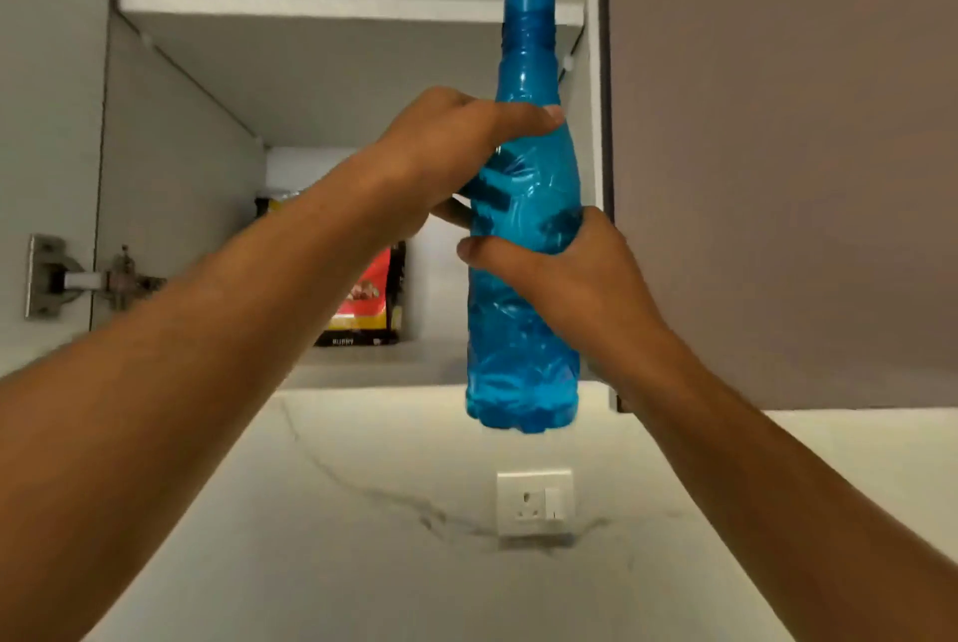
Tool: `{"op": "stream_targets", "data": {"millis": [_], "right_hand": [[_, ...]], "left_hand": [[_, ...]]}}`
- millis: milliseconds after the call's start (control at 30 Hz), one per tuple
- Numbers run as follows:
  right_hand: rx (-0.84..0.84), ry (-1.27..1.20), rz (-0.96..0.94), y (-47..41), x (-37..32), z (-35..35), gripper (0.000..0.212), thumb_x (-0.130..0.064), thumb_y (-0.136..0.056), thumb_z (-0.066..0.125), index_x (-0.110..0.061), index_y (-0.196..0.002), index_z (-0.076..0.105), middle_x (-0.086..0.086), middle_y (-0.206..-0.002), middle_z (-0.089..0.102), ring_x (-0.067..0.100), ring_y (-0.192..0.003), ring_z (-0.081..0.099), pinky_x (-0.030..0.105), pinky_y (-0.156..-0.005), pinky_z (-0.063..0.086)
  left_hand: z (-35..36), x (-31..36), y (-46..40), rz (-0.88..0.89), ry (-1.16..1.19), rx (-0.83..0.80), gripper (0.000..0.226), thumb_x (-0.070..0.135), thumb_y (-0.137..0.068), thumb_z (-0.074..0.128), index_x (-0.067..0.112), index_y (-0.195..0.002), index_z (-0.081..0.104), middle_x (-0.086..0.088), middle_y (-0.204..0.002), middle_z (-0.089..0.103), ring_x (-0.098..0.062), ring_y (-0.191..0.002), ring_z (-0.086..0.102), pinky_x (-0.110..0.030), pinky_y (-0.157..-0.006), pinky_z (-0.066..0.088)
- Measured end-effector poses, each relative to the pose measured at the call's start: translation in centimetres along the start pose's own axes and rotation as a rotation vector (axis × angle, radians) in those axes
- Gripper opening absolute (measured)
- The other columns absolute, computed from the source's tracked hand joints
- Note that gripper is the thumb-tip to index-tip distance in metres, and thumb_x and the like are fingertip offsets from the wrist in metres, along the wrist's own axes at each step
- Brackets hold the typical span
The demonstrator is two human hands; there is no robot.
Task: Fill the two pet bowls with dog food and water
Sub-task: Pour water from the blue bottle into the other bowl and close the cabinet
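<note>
Both arms are raised up and fwd, bare forearms converging toward centre. Left hand [440,154] sits higher, palm turned to the right, thumb stretched out on top and fingers curled in a grip. Right hand [560,268] is lower, thumb pointing left, fingers wrapped behind, wrist bent a little.

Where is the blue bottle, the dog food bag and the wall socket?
blue bottle [523,330]: head view, lower body below the hands.
dog food bag [370,302]: head view, red front panel, on the cabinet's bottom shelf.
wall socket [534,501]: head view, middle of the white faceplate.
</note>
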State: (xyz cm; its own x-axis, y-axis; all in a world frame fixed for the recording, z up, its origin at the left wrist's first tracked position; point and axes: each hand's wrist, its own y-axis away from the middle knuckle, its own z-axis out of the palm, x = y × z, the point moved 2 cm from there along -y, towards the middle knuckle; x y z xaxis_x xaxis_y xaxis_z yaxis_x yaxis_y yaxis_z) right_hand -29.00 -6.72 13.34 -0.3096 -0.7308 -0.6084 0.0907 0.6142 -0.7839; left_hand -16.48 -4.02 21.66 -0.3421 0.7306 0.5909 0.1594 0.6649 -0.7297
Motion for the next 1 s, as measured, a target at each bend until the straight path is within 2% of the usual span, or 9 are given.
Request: {"op": "stream_targets", "data": {"millis": [167,300,433,567,700,800,867,933,1000], "right_hand": [[0.012,-0.025,0.009,-5.1,-0.7,1.2,0.073,-0.051,-0.064,0.085,-0.025,-0.125,0.055,-0.005,-0.109,0.071,0.013,-0.092,0.073,0.038,-0.083,0.063],[0.022,-0.011,0.068,-7.3,1.2,2.2,0.080,-0.051,-0.060,0.086,-0.022,-0.126,0.052,-0.002,-0.111,0.069,0.017,-0.093,0.072,0.042,-0.085,0.062],[0.054,0.001,0.128,-7.8,3.8,2.9,0.076,-0.045,-0.071,0.086,-0.020,-0.129,0.044,-0.002,-0.115,0.063,0.014,-0.091,0.066,0.031,-0.076,0.057],[0.120,0.050,0.116,-8.4,5.3,3.6,0.067,-0.043,-0.080,0.081,-0.017,-0.129,0.044,-0.001,-0.110,0.061,0.010,-0.082,0.060,0.023,-0.063,0.048],[0.128,0.128,0.114,-9.2,6.3,4.3,0.068,-0.044,-0.085,0.077,-0.015,-0.134,0.040,0.002,-0.114,0.059,0.017,-0.093,0.061,0.029,-0.075,0.051],[0.100,0.191,0.132,-9.7,7.4,4.7,0.069,-0.045,-0.090,0.071,-0.014,-0.140,0.034,0.008,-0.123,0.060,0.022,-0.101,0.064,0.037,-0.083,0.057],[0.077,0.277,0.181,-9.8,8.4,5.1,0.071,-0.049,-0.092,0.067,-0.015,-0.143,0.031,0.011,-0.126,0.060,0.028,-0.106,0.066,0.044,-0.089,0.059],[0.049,0.337,0.264,-10.0,9.6,5.7,0.076,-0.052,-0.093,0.064,-0.015,-0.148,0.027,0.011,-0.129,0.059,0.030,-0.109,0.065,0.047,-0.092,0.058],[0.070,0.349,0.337,-10.7,10.8,6.2,0.067,-0.045,-0.098,0.060,-0.015,-0.148,0.028,0.011,-0.133,0.057,0.028,-0.109,0.063,0.044,-0.093,0.056]], "left_hand": [[-1.2,0.3,-4.4,0.024,-0.017,0.035,0.047,0.048,-0.089,0.070,0.016,-0.123,0.062,-0.001,-0.107,0.074,-0.018,-0.090,0.076,-0.037,-0.082,0.062],[-0.4,-1.9,-6.6,0.013,0.000,0.007,0.042,0.045,-0.095,0.063,0.015,-0.125,0.060,-0.001,-0.110,0.072,-0.018,-0.093,0.073,-0.037,-0.086,0.061],[1.1,-5.3,-7.7,-0.024,0.069,-0.014,0.038,0.041,-0.097,0.062,0.017,-0.126,0.055,0.000,-0.114,0.069,-0.013,-0.092,0.070,-0.024,-0.070,0.057],[2.4,-7.6,-8.4,-0.027,0.114,-0.040,0.042,0.035,-0.089,0.074,0.024,-0.121,0.048,0.010,-0.100,0.064,-0.006,-0.088,0.068,-0.017,-0.062,0.055],[2.8,-9.3,-9.0,-0.051,0.157,-0.046,0.051,0.030,-0.087,0.077,0.020,-0.129,0.050,0.004,-0.111,0.066,-0.010,-0.094,0.067,-0.022,-0.072,0.056],[2.8,-10.1,-9.4,-0.092,0.063,-0.090,0.067,0.028,-0.086,0.078,0.015,-0.142,0.044,-0.002,-0.126,0.063,-0.015,-0.098,0.064,-0.024,-0.075,0.056],[3.2,-11.0,-9.7,-0.146,-0.032,-0.123,0.077,0.027,-0.085,0.079,0.016,-0.148,0.037,-0.005,-0.129,0.060,-0.021,-0.107,0.064,-0.035,-0.085,0.059],[3.7,-12.0,-10.2,-0.202,-0.096,-0.134,0.084,0.025,-0.084,0.080,0.017,-0.152,0.032,-0.009,-0.141,0.056,-0.029,-0.121,0.062,-0.048,-0.097,0.057],[4.4,-12.8,-10.9,-0.234,-0.124,-0.138,0.083,0.021,-0.085,0.080,0.016,-0.152,0.032,-0.012,-0.144,0.054,-0.033,-0.125,0.060,-0.053,-0.097,0.057]]}}
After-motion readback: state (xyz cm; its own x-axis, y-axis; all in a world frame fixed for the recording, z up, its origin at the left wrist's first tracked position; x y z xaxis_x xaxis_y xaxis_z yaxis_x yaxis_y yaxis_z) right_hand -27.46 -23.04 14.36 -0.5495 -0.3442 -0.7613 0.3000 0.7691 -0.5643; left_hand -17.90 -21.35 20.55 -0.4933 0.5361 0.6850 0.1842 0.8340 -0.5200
